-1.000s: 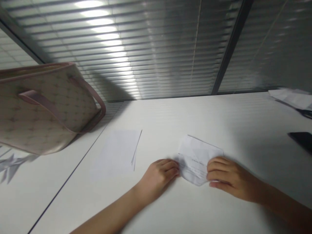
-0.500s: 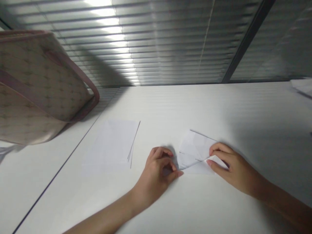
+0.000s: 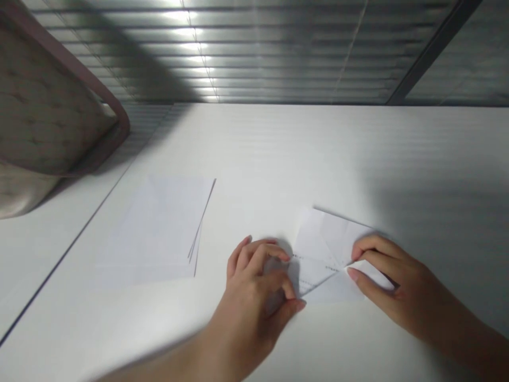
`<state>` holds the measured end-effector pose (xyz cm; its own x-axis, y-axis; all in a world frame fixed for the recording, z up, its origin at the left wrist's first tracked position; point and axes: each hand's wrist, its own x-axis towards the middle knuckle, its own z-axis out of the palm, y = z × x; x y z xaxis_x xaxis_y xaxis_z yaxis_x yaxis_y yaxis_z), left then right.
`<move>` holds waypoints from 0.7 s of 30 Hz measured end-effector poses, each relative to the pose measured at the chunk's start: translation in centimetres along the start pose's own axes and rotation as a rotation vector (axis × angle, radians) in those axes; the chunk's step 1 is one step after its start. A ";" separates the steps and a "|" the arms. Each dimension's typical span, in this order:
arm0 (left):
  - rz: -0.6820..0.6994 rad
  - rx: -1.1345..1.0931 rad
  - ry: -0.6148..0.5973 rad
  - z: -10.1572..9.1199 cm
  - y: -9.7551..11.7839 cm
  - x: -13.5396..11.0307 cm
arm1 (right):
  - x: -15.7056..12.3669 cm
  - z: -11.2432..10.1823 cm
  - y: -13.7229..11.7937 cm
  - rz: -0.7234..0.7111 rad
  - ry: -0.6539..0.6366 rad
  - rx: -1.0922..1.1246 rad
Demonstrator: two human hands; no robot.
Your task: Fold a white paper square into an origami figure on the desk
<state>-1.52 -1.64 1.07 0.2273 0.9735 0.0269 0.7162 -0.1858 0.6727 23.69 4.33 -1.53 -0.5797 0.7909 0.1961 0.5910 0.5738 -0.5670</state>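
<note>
A partly folded sheet of white paper (image 3: 318, 239) lies on the white table, with creases and small lines of print on it. My left hand (image 3: 258, 297) is at its lower left corner, thumb and index finger closed on the edge there and the other fingers curled beside it. On the right side, my right hand (image 3: 392, 286) pinches a folded flap between thumb and fingers. The flap stands slightly raised, and part of the sheet's right end is hidden under that hand.
A small stack of white paper sheets (image 3: 159, 228) lies to the left. Beyond it a patterned bag with pink trim (image 3: 51, 106) stands on the table (image 3: 254, 143). A dark seam crosses the tabletop at left. Window blinds (image 3: 278, 53) rise behind the far edge.
My view has tipped downward, so the bag and blinds sit higher in it. Both hands keep hold of the paper, and the left hand's rear fingers have lifted and spread a little.
</note>
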 end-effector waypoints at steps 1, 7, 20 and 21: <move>-0.003 0.007 -0.016 -0.1 0.2 0.0 | 0.0 0.0 -0.1 -0.009 -0.006 -0.004; -0.019 0.058 -0.066 0.0 2.0 -0.3 | -0.2 -0.1 -0.8 -0.029 -0.024 -0.050; -0.100 0.033 0.049 1.1 2.5 0.1 | 0.4 -0.6 -1.0 -0.049 0.039 -0.094; -0.101 0.036 0.050 1.2 2.5 0.1 | 0.5 -0.6 -1.0 -0.052 0.036 -0.094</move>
<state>1.06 -2.13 1.86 0.1204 0.9927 -0.0023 0.7573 -0.0904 0.6468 23.17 4.28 -0.41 -0.5912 0.7658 0.2531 0.6118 0.6303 -0.4779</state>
